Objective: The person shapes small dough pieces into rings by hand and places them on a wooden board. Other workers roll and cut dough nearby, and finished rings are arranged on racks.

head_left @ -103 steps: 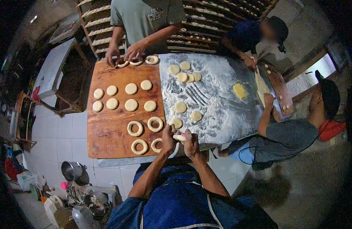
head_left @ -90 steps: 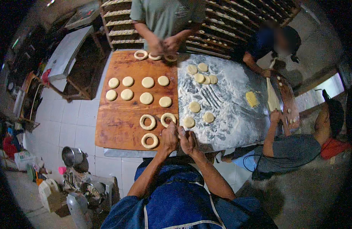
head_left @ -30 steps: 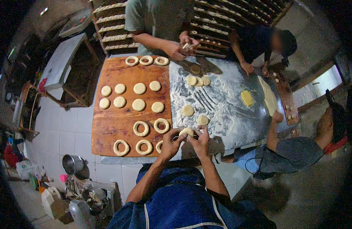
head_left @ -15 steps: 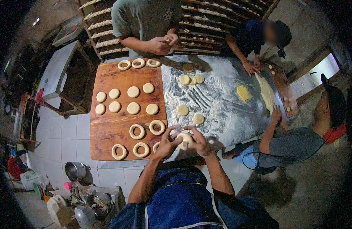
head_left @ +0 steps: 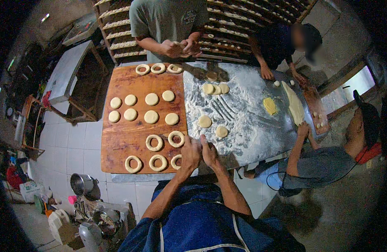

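L hand (head_left: 191, 152) & R hand (head_left: 209, 154) side by side at near edge, fingers curled in; can't tell whether any dough is between them. Just beside L: pale, round dough rings w/ open centres (head_left: 157, 156) on reddish-brown wooden board (head_left: 122, 134), 5 near side (1 part-hidden by L wrist), 3 at far edge; these look fully shaped. Remaining plain: 8 flat, pale-yellow dough discs (head_left: 152, 99) mid-board, 6 more on flour-dusted grey metal tabletop (head_left: 252, 130), 3 overlapping. Est. well under half ringed. Farther R: soft yellow slab (head_left: 270, 106), long pale dough sheet (head_left: 293, 103). Opp. co-worker's hands (head_left: 173, 49) together, contents unclear. Text: lettering on chest of grey-green T-shirt (head_left: 168, 21), green print on white plastic bag (head_left: 31, 189); not transcribed.
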Demonstrator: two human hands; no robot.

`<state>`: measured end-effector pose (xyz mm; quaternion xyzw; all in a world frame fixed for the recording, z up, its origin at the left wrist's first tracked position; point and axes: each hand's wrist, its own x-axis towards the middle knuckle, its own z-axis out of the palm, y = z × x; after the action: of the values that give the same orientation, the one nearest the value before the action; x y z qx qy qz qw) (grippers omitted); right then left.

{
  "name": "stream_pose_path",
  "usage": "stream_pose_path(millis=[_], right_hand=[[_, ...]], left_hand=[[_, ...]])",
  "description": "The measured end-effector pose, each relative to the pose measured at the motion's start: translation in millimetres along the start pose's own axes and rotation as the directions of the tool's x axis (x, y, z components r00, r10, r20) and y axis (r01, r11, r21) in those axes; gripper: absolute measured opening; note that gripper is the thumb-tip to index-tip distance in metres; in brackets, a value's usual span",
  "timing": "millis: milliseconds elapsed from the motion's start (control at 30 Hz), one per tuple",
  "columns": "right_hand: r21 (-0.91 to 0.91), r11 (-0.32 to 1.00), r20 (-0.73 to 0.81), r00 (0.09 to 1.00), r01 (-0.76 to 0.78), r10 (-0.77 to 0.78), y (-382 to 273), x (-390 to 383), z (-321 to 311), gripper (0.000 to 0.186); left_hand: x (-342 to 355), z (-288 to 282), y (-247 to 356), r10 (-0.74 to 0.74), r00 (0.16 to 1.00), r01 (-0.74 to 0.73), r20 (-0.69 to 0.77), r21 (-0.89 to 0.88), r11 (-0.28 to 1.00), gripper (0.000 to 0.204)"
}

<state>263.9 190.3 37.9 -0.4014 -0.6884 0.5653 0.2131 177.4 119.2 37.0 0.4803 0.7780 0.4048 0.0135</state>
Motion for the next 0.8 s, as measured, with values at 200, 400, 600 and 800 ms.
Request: stream_pose_path(millis=[200,400,600,800], right_hand=[[0.091,0.971,-0.039,0.973,-0.222,0.226,6.5,-12.7,13.5,0.063],[-0.208,0.961,-0.024,0.982,0.180,-0.189,3.4,-17.5,27.1,0.051],[-0.103,0.990,0.041,0.994,-0.095,0.100,-7.5,-16.9,36.0,0.053],[-0.154,0.988,0.108,0.993,-0.028,0.045,-15.5,-21.8,46.3,0.047]], left_hand=[[-0.3,4.4,-9.5,-0.434,0.864,0.464,0.254,-0.734,0.496,0.033],[-9.4,12.6,-33.3,-0.434,0.791,0.382,0.431,-0.902,-0.201,0.035],[-8.5,-5.2,-43.6,-0.204,0.977,0.193,0.070,-0.705,0.683,0.035],[-22.3,-4.4,-69.3,-0.258,0.939,0.343,0.227,-0.562,0.753,0.034]])
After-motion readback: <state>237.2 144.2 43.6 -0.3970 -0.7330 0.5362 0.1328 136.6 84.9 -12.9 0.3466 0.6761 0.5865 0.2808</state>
